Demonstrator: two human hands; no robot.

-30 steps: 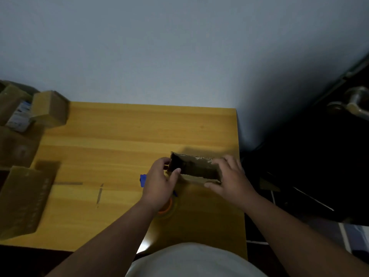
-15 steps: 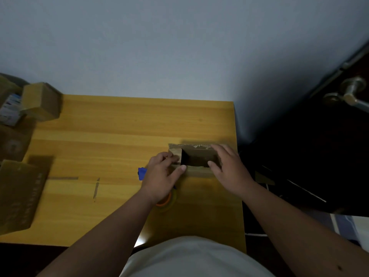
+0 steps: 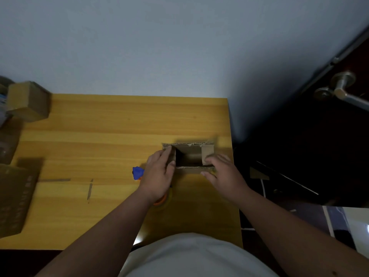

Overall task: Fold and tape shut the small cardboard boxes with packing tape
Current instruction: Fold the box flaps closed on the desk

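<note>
Small brown cardboard box [image 3: 189,156]: stood open-topped near the right edge of the yellow wooden counter [image 3: 99,136], between both hands.
Left hand [image 3: 158,174]: flat fingers pressed the left end flap inward.
Right hand [image 3: 223,172]: relaxed fingers rested on the right flap and front wall.
Tape roll with orange core [image 3: 161,200]: lay under the left wrist.
Blue object [image 3: 137,172]: just left of that hand.
Closed cardboard box [image 3: 30,100]: far left corner.

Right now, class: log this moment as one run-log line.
left hand: pressing left flap | right hand: pressing right flap | box: top open | tape: not applied
</note>
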